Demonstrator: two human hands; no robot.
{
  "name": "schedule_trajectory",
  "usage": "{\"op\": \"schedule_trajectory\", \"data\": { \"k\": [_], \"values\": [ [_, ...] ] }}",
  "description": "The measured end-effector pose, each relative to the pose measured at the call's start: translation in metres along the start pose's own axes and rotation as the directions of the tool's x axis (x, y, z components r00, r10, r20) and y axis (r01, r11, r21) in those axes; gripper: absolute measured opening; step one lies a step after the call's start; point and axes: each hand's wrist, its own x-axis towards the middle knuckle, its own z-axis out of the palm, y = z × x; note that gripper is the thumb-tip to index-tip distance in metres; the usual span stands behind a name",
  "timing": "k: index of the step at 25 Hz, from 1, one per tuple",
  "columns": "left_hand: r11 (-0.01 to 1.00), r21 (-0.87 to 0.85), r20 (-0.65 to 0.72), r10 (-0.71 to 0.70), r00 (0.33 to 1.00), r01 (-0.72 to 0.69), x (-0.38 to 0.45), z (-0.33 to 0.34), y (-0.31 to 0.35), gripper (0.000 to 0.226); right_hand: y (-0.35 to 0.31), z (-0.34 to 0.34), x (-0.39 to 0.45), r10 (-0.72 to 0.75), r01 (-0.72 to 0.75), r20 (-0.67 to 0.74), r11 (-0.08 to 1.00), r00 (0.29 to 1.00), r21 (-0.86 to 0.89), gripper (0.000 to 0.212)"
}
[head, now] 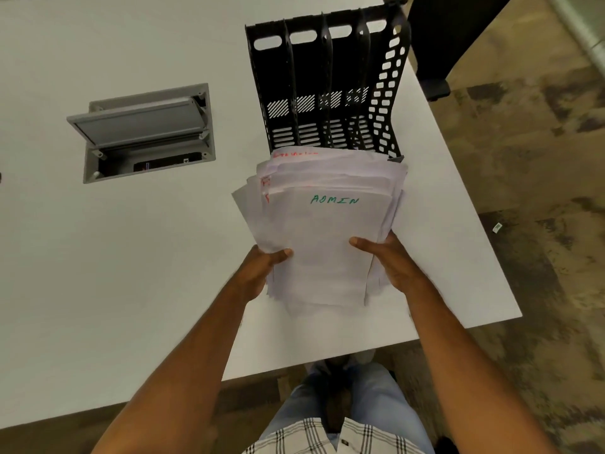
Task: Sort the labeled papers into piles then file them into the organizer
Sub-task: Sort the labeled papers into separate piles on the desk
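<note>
Loose stack of white papers (324, 237) held just above a white table (114, 257), long axis running away from the body toward a black slotted organizer (327, 86) standing upright just beyond the far edge of the stack. Top sheet marked "ADMIN" in green near its far end; red lettering peeking from sheets beneath. Left hand (262, 270) gripping the near left edge, thumb on top, fingers closed underneath. Right hand (389, 260) gripping the near right edge the same way. Grey hatch (144, 132) with raised lid set into the table, left of the organizer.
</note>
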Motion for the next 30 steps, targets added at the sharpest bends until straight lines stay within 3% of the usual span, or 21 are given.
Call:
{"op": "schedule_trajectory", "data": {
  "k": [3,6,8,10,12,15,17,21,25,28,30],
  "values": [
    [0.993,0.041,-0.105,0.115,0.988,-0.111,-0.004,0.013,0.026,0.04,-0.022,0.01,-0.006,-0.044,0.035,-0.153,0.998,0.987,-0.059,0.047],
    [0.961,0.053,-0.2,0.278,0.94,-0.272,-0.013,0.03,0.048,0.034,-0.043,0.026,-0.02,-0.262,0.26,-0.276,0.965,0.925,-0.042,0.035],
    [0.915,0.03,-0.188,0.4,0.897,-0.402,-0.019,0.033,0.057,0.042,-0.044,0.027,-0.033,-0.387,0.393,-0.275,0.919,0.88,-0.034,0.043],
    [0.878,-0.026,-0.182,0.467,0.866,-0.479,-0.024,0.033,0.055,0.055,-0.036,0.025,-0.049,-0.379,0.376,-0.388,0.923,0.84,-0.087,0.052],
    [0.885,-0.035,-0.196,0.449,0.872,-0.464,-0.024,0.035,0.039,0.061,-0.017,0.02,-0.056,-0.369,0.35,-0.407,0.929,0.836,-0.122,0.057],
    [0.923,0.061,-0.162,0.384,0.909,-0.38,-0.018,0.042,0.005,0.059,0.014,0.02,-0.05,-0.241,0.226,-0.359,0.971,0.902,-0.084,0.06],
    [0.928,0.109,-0.115,0.367,0.923,-0.355,-0.013,0.043,-0.012,0.063,0.03,0.02,-0.04,-0.157,0.137,-0.391,0.987,0.907,-0.08,0.068],
    [0.937,0.116,-0.113,0.341,0.933,-0.329,-0.002,0.042,-0.024,0.064,0.047,0.024,-0.026,-0.056,0.033,-0.441,0.998,0.896,-0.06,0.061],
    [0.944,0.055,-0.162,0.329,0.93,-0.325,0.004,0.039,-0.01,0.06,0.033,0.024,-0.02,-0.145,0.134,-0.431,0.989,0.891,-0.057,0.034],
    [0.943,0.024,-0.117,0.333,0.936,-0.333,0.001,0.025,-0.006,0.071,0.03,0.007,-0.027,-0.246,0.223,-0.33,0.969,0.911,-0.106,0.04],
    [0.958,0.098,-0.048,0.277,0.96,-0.271,-0.001,0.022,-0.011,0.063,0.04,-0.001,-0.025,-0.186,0.153,-0.31,0.98,0.932,-0.128,0.045]
  ]
}}
